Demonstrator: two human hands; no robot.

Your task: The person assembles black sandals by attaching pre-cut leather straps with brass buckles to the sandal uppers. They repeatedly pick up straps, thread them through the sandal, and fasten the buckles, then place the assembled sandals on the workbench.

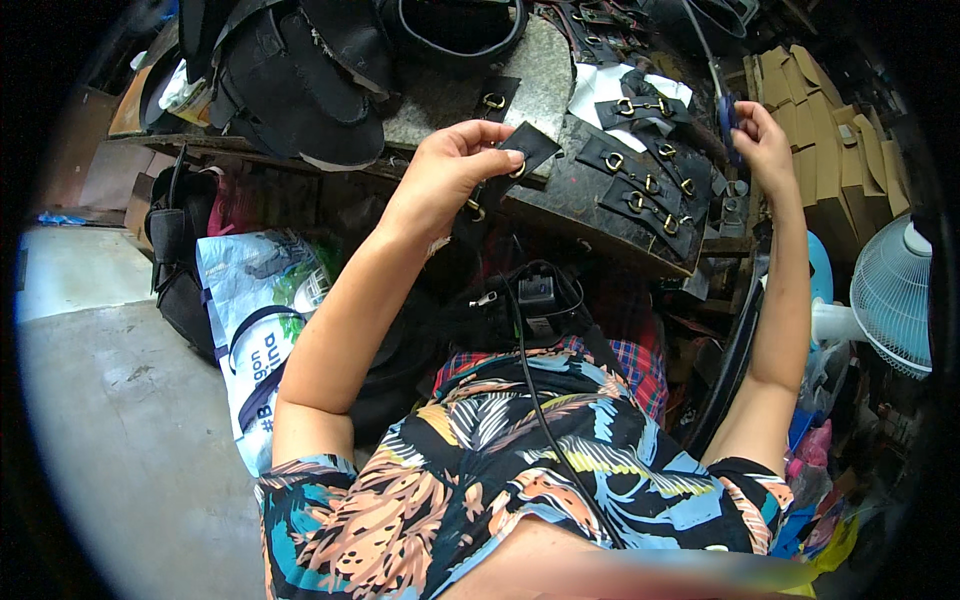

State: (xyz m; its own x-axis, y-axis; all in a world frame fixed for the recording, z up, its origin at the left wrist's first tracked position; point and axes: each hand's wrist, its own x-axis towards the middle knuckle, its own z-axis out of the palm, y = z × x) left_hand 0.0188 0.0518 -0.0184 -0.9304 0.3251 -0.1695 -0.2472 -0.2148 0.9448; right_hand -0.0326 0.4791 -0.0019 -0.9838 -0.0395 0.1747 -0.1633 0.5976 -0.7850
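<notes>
Near the work table's front edge, my left hand [455,165] is closed, pinching a black leather tab [532,146] between thumb and fingers. A gold-coloured metal ring shows on the tab by my thumb, and another metal fitting hangs below the hand. My right hand [765,145] is raised at the table's right side. Its fingers are wrapped round what look like blue-handled scissors [728,125], with a long metal part pointing away from me. Between the two hands, several black leather straps [645,195] with gold-coloured rings and hooks lie on the table [600,228].
Large black bag-like pieces [295,95] cover the table's left side. White paper [592,90] lies farther back. Cardboard pieces [825,150] stand at the right, above a white-caged fan [893,300]. A printed shopping bag [250,330] stands at left. A black cable [535,395] crosses my front.
</notes>
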